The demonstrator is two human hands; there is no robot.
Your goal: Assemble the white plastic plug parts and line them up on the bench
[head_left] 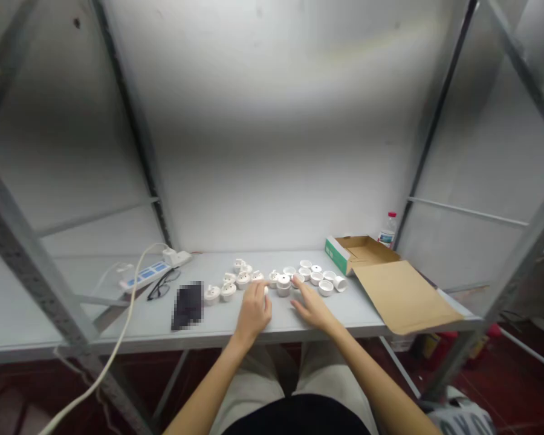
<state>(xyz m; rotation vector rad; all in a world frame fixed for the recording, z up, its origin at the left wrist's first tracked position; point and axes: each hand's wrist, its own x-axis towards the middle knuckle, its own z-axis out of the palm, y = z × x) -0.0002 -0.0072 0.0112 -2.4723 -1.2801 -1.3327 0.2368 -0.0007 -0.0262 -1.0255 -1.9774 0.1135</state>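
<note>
Several small white round parts with fittings on top (228,291) stand on the table, left of and behind my left hand. My left hand (254,307) is over the table with its fingers curled round a small white piece, of which only a bit shows by the fingertips. To the right, my right hand (312,306) has its thumb and fingers apart, and its fingertips are near a white cup-like part. Between the hands sits a white round part with a lid-like top (283,285). Several open white cups (326,288) lie beyond my right hand.
An open cardboard box (367,251) with its flap (408,296) spread out is at the right, with a bottle (387,231) behind it. On the left lie a power strip (147,275), glasses (163,285) and a blurred dark object (188,305). Metal posts frame both sides.
</note>
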